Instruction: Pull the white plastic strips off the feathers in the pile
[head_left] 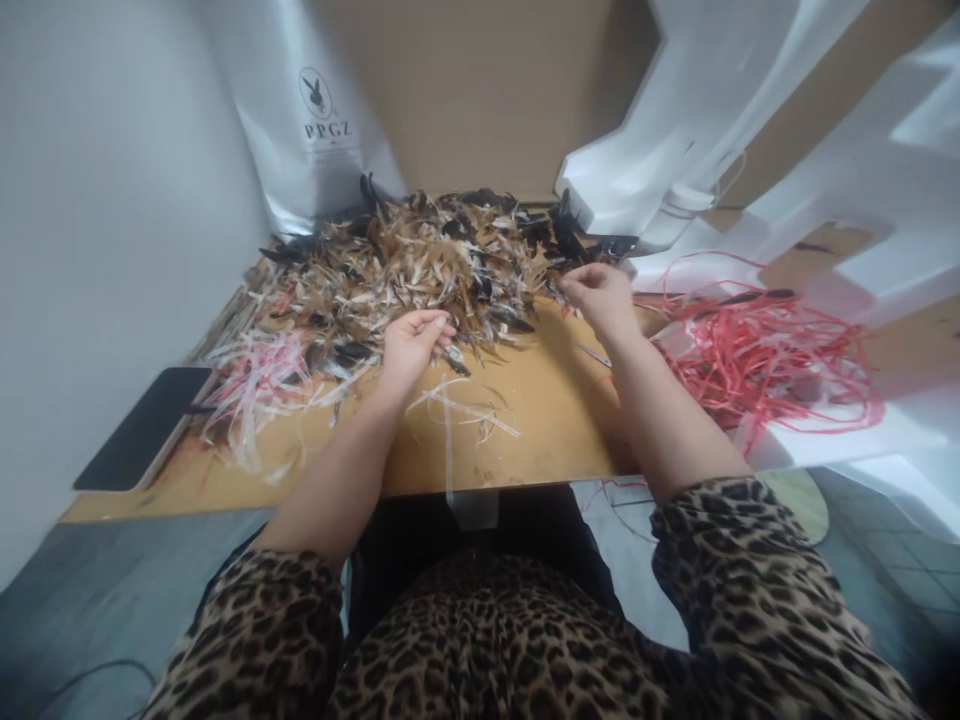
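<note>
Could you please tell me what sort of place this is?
Probably a small handicraft workspace: a heap of what look like feathers lies on a table, with tangled red strips to the right.

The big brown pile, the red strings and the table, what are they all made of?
The brown pile looks like feathers, mostly dull: see the wispy, pointed tips. The red strings are probably plastic ribbon, since they look thin, a bit shiny and loop loosely. The table could be wood or wood-look board: it's smooth and yellowish-brown with small dark marks.
</note>
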